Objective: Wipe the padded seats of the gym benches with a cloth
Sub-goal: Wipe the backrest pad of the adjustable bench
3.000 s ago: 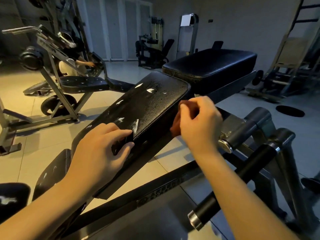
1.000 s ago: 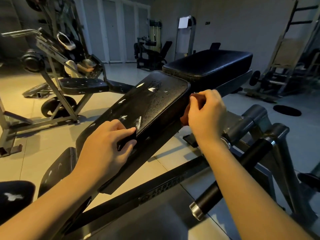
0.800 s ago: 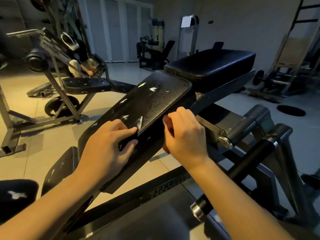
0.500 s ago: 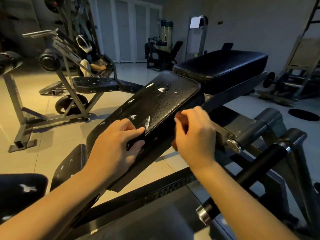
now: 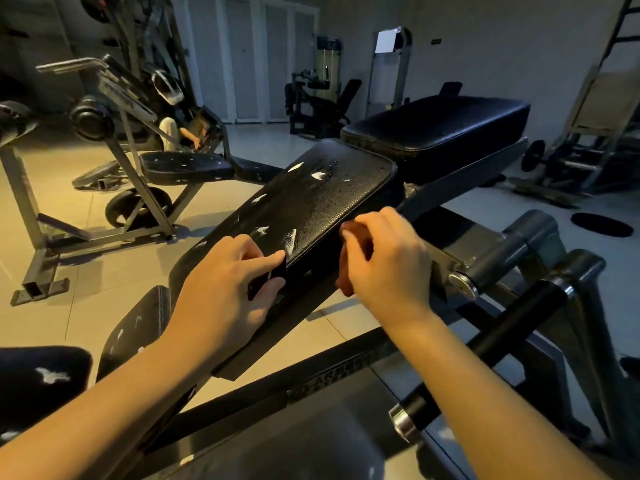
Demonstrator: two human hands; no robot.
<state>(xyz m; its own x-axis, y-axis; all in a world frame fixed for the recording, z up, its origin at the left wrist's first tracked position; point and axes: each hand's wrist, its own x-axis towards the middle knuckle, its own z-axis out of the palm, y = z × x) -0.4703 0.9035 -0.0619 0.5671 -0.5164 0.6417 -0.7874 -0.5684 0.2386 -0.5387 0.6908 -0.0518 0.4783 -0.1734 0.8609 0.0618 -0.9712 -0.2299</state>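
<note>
- The tilted pad (image 5: pixel 311 209), black, beaded with droplets and flecked with white, sloped up from the centre toward 12 o'clock.
- At 8 o'clock the left hand (image 5: pixel 221 289) gripped the pad's near end, with thumb and fingers curled over its edge.
- At 4 o'clock, close in, the right hand (image 5: pixel 384 268) held a reddish cloth (image 5: pixel 346 282) bunched against the pad's right side.
- A flat pad (image 5: pixel 440 126) sat at 1 o'clock.
- A black roller bar (image 5: pixel 502 341) slanted at 4 o'clock.
- Another seat (image 5: pixel 187 166), also flecked with white, stood at 10 o'clock.

Open floor (image 5: pixel 104 306) lies left of the sloped pad (image 5: pixel 311 209); grey frame tubes (image 5: pixel 512 247) and a black bar (image 5: pixel 512 327) crowd its right.
</note>
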